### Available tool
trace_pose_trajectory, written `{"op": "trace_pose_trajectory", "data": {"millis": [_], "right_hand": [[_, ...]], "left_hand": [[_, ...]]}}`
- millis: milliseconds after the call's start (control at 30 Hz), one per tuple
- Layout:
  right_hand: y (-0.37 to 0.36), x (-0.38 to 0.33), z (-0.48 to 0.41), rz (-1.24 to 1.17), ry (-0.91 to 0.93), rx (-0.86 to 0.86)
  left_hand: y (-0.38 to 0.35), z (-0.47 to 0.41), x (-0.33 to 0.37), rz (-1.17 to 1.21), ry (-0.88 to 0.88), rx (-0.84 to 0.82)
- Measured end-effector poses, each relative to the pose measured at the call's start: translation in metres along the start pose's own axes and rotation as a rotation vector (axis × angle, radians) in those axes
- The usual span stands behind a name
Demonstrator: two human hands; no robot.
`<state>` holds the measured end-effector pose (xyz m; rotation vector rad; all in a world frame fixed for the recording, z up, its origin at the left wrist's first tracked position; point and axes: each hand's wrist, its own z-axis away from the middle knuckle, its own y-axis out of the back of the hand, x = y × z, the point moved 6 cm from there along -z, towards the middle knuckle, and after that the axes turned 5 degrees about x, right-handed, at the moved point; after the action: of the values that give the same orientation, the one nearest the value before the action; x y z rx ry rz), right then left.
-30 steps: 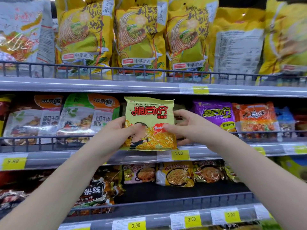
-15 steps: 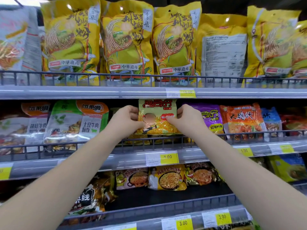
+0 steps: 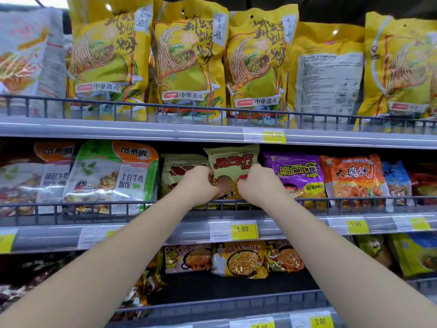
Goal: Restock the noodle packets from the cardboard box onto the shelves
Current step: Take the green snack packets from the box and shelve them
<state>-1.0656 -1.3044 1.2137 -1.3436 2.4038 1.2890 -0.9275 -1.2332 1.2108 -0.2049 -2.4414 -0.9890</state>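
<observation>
The pale green noodle packet stands upright on the middle shelf, its lower edge behind the wire rail. It sits between the 2 hands: the left hand curls closed on its left edge and the right hand pinches its right edge. A purple packet stands just right, above a 1.00 price tag.
</observation>
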Motion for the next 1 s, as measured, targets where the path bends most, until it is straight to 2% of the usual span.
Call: {"op": "trace_pose_trajectory", "data": {"millis": [267, 433, 733, 1000], "right_hand": [[-0.021, 0.001, -0.003, 0.086, -0.040, -0.126], [-0.021, -0.001, -0.002, 0.182, -0.015, -0.135], [-0.018, -0.006, 0.005, 0.245, 0.018, -0.126], [-0.005, -0.014, 0.013, 0.210, 0.138, -0.084]], "left_hand": [[-0.011, -0.006, -0.001, -0.073, 0.038, -0.082], [-0.010, -0.008, -0.003, -0.125, 0.002, -0.150], [-0.004, -0.003, -0.001, -0.230, -0.092, -0.100], [0.016, 0.017, 0.010, -0.320, -0.183, -0.033]]}}
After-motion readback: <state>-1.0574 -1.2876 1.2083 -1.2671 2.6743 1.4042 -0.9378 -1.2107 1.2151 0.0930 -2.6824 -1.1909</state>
